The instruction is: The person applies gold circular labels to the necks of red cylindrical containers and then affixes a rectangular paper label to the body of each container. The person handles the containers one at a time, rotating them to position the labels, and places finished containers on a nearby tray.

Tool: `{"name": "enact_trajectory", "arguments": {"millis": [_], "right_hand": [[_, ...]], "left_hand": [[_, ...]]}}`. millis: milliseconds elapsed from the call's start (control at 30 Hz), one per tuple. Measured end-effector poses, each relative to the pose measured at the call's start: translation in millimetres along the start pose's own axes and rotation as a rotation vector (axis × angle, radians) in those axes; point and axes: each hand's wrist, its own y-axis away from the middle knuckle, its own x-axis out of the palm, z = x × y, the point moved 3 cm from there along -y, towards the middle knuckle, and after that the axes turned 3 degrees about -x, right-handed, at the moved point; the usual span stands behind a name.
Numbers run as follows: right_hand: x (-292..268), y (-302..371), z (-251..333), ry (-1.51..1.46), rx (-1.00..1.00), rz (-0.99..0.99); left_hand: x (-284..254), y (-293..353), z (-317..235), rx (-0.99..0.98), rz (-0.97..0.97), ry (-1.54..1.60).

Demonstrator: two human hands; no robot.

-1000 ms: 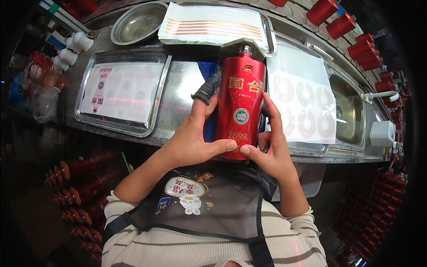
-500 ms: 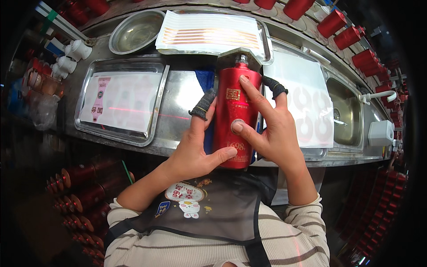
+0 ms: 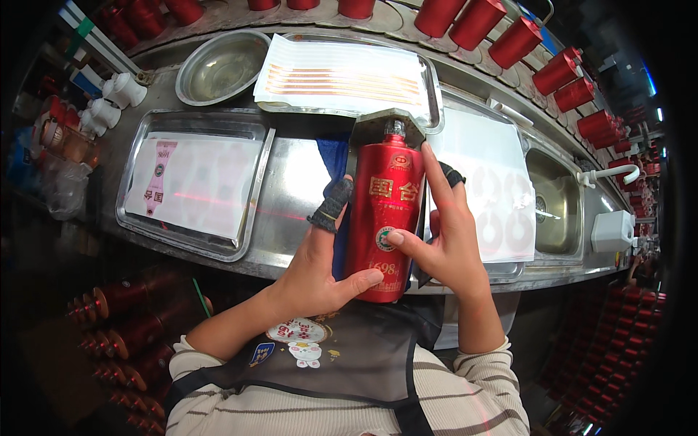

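A glossy red bottle with gold lettering lies on its back in front of me, its clear neck pointing away. My left hand grips its left side, thumb across the lower front and a dark finger cover on the index finger. On the other side, my right hand holds it with the thumb at a small round emblem and the index finger stretched along the right edge. Another dark finger cover shows on a right finger. Behind the neck sits a grey angled block; a blue cloth shows beside the bottle.
On the left, a metal tray bears a label sheet with one pink label. White sheets with gold strips, a metal bowl, translucent sheets and a sink surround the bench. Red bottles line a conveyor behind.
My right index finger has moved from the bottle's upper front to its right edge, uncovering the gold lettering. The view has shifted slightly, and the bottles on the conveyor stand elsewhere.
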Motion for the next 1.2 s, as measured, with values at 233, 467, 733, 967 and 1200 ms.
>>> {"name": "enact_trajectory", "arguments": {"millis": [233, 467, 733, 967, 1200], "right_hand": [[15, 28, -4, -0.014, -0.158, 0.018], [13, 28, -11, -0.057, -0.149, 0.069], [9, 32, -12, -0.083, -0.131, 0.127], [14, 39, -23, -0.16, -0.122, 0.197], [16, 45, -26, -0.213, -0.069, 0.237]], "left_hand": [[2, -6, -7, 0.17, 0.141, -0.348], [7, -2, -7, 0.16, 0.114, -0.319], [2, -6, -12, 0.154, 0.106, -0.321], [2, -8, -14, 0.132, 0.118, -0.294], [4, -6, -19, 0.136, 0.124, -0.35]]}}
